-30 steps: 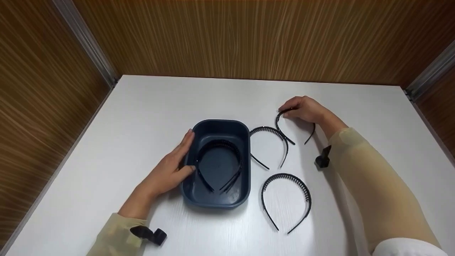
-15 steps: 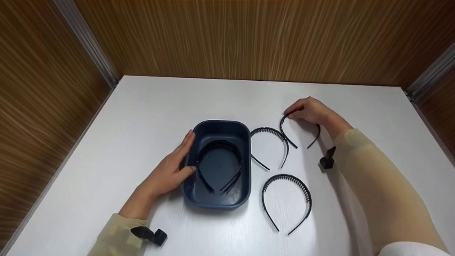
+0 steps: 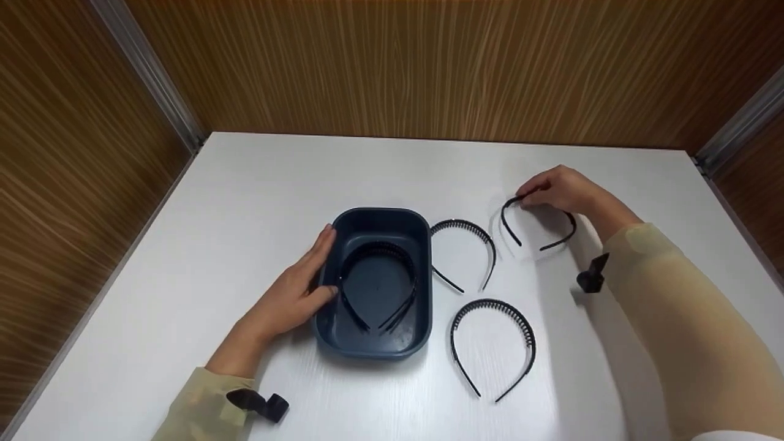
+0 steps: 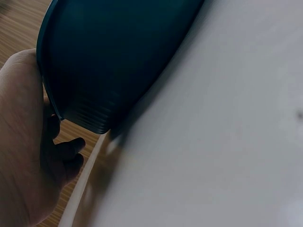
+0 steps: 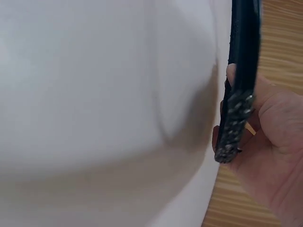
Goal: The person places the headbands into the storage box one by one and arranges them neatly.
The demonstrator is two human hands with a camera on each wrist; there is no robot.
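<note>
Meanwhile right hand pinches thin curved black headband off glossy white table.

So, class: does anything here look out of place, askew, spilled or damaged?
Nothing stands out. Headbands lie flat inside the bin, which sits upright under the left hand. Two headbands lie apart on the table, unbroken. The right hand pinches a fourth headband by its arch.

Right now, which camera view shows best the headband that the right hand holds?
The head view: there the whole arc of the held headband shows, gripped at its top by the right hand above the white table. The right wrist view shows only a close, blurred stretch of it. The left wrist view shows none of it.
</note>
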